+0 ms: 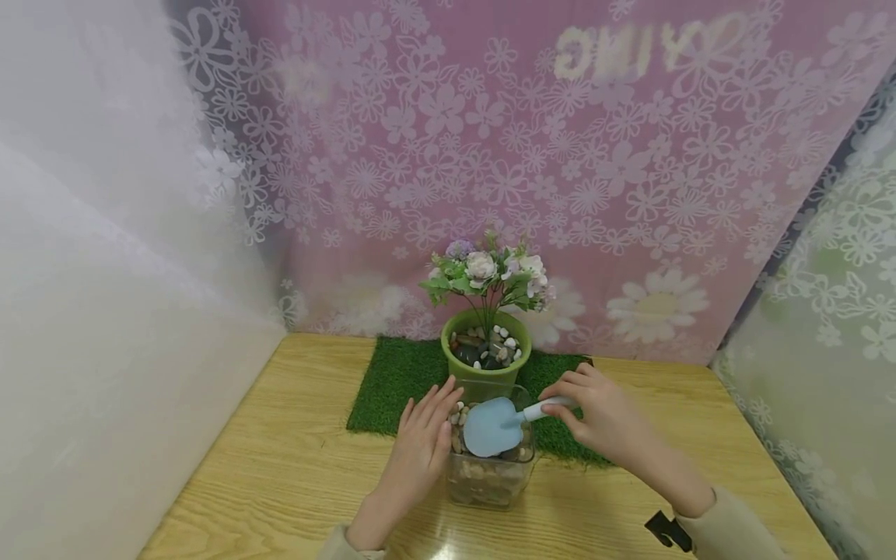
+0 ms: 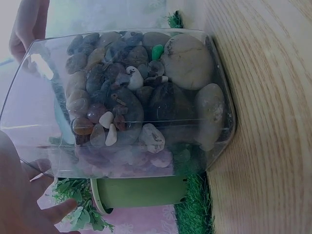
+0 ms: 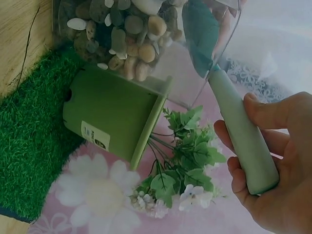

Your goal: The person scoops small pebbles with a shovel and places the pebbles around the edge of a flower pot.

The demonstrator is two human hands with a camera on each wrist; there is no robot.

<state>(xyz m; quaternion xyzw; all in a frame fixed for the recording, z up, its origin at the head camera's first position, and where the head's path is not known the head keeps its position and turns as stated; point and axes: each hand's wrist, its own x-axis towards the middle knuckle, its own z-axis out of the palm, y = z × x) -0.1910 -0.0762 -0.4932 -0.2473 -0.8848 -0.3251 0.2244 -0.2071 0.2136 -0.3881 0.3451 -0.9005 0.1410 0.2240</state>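
A light blue garden trowel [image 1: 493, 428] has its blade inside the mouth of a clear square container [image 1: 488, 498], above the stones [image 2: 122, 105]. My right hand [image 1: 603, 408] grips the trowel's pale handle [image 3: 246, 136] between thumb and curled fingers, to the right of the container. On the container's left side my left hand [image 1: 418, 447] rests with fingers extended toward its rim. Stones of mixed sizes, brown, grey and white, fill the lower part of the container. Just behind stands a green flowerpot [image 3: 112, 114] with artificial flowers [image 1: 483, 268] and pebbles in it.
A green artificial turf mat [image 1: 399, 381] lies under the pot on the wooden table [image 1: 280, 467]. Behind it hangs a pink floral curtain [image 1: 420, 171]. Pale panels stand at the left and right. A black piece [image 1: 667, 531] shows beside the right sleeve.
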